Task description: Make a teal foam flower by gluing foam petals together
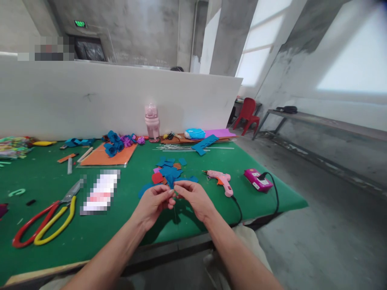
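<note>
My left hand (154,201) and my right hand (193,195) meet above the near edge of the green table (121,225). Both pinch a small blue felt piece (171,182) between their fingertips, with a thin wire hanging down from it. Just beyond the hands lies a scatter of blue, red and brown felt cutouts (169,171). A pink glue gun (222,180) rests to the right of my right hand.
Red and yellow scissors (45,221) lie at the left. A pink power adapter (258,180) with a black cord sits at the table's right edge. An orange sheet with blue and purple felt flowers (116,147), a pink bottle (152,123), wires, and a white partition stand behind.
</note>
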Tool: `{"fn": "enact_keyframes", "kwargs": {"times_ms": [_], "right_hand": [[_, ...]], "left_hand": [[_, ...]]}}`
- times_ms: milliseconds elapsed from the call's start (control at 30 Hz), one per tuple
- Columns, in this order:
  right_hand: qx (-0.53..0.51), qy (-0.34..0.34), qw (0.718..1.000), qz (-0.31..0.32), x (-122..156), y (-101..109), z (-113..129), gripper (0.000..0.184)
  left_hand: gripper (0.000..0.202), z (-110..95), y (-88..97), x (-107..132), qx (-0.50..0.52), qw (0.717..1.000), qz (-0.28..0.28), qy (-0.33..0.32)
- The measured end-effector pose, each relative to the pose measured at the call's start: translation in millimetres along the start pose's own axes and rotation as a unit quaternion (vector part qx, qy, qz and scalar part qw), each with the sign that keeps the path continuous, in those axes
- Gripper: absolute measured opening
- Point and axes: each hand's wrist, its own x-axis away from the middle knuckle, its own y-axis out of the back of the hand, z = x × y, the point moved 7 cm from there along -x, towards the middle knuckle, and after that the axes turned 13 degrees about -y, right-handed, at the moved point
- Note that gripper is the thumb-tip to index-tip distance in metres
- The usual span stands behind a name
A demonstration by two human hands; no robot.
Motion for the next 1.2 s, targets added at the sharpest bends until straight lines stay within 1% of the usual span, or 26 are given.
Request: {"fn": "enact_keyframes", "kwargs": {"times_ms": [133,300,500,600,667,733,800,900,967,1033,1200], "right_hand": [[0.008,0.026,1.000,0.003,3.0,-5.0,3.1,0.020],[0.020,0.039,0.999,-0.008,3.0,-3.2,5.9,0.023],[0.077,0.070,0.994,-0.019,3.4,-3.6,6.7,0.023],[0.125,0.120,0.984,-0.042,8.2,-3.6,15.1,0.018],[0.175,0.183,0.965,-0.063,15.6,-5.5,26.0,0.013],[0.214,0.241,0.944,-0.065,23.7,-9.6,35.4,0.011],[0.234,0.269,0.933,-0.051,28.4,-12.9,39.5,0.020],[0.242,0.266,0.932,-0.037,28.6,-12.6,38.0,0.041],[0.235,0.265,0.934,-0.041,27.8,-10.2,36.5,0.044],[0.230,0.274,0.933,-0.049,28.3,-8.9,36.5,0.039],[0.254,0.319,0.911,-0.066,34.1,-12.4,42.2,0.035]], "left_hand": [[0.020,3.3,-2.7,2.1,-0.020,1.000,0.022,-0.003],[0.020,6.4,-4.6,3.9,-0.039,0.998,0.047,0.014],[0.019,-2.2,-4.7,2.8,-0.087,0.994,0.046,-0.039],[0.017,-8.7,-3.6,2.5,-0.123,0.989,0.030,-0.074],[0.014,-16.8,-3.6,2.8,-0.160,0.980,0.025,-0.113],[0.010,-27.9,-4.6,4.1,-0.201,0.965,0.028,-0.167],[0.006,-40.7,-4.7,6.9,-0.250,0.939,0.026,-0.233],[0.006,-54.4,-1.8,11.5,-0.305,0.901,0.010,-0.309],[0.008,-56.3,0.5,12.3,-0.317,0.889,0.009,-0.330],[0.009,-54.5,1.3,11.5,-0.319,0.885,0.021,-0.338],[0.010,-46.6,-0.2,8.3,-0.322,0.883,0.051,-0.339]]}}
